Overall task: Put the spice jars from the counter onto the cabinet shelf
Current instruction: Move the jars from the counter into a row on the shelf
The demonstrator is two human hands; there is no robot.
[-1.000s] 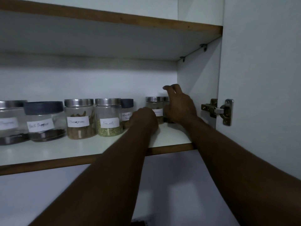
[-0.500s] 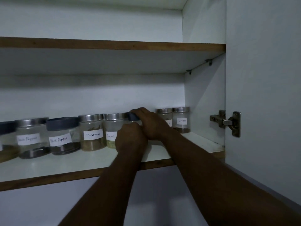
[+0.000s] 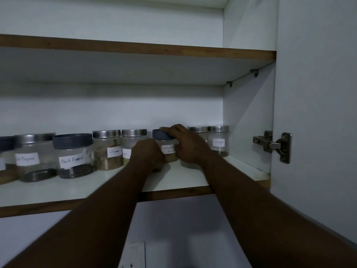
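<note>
**Both hands close on the blue-lidded jar in the shelf row**

Nearest the camera, two forearms rise from below, past the wooden front edge of the cabinet shelf. Both hands meet at one landmark: the blue-lidded jar, standing upright on the shelf. The left hand is curled against the jar's left side, low down, hiding most of the neighbouring jar; whether its fingers truly clamp the glass I cannot tell. The right hand wraps the jar's right side, fingertips hooked over the lid's top edge, gripping it.

A second ago the right hand was at the jars right of this one, near the cabinet wall, while the left rested by this jar; since then the right has come across, so both hands now bracket it. That suggests the far-right jars are settled and this one is being nudged into line.

Left of the landmark stand a steel-lidded jar, the cinnamon jar and the black pepper jar. Right of it, just past the right hand, stands the cloves jar; beyond that, the door hinge.
</note>
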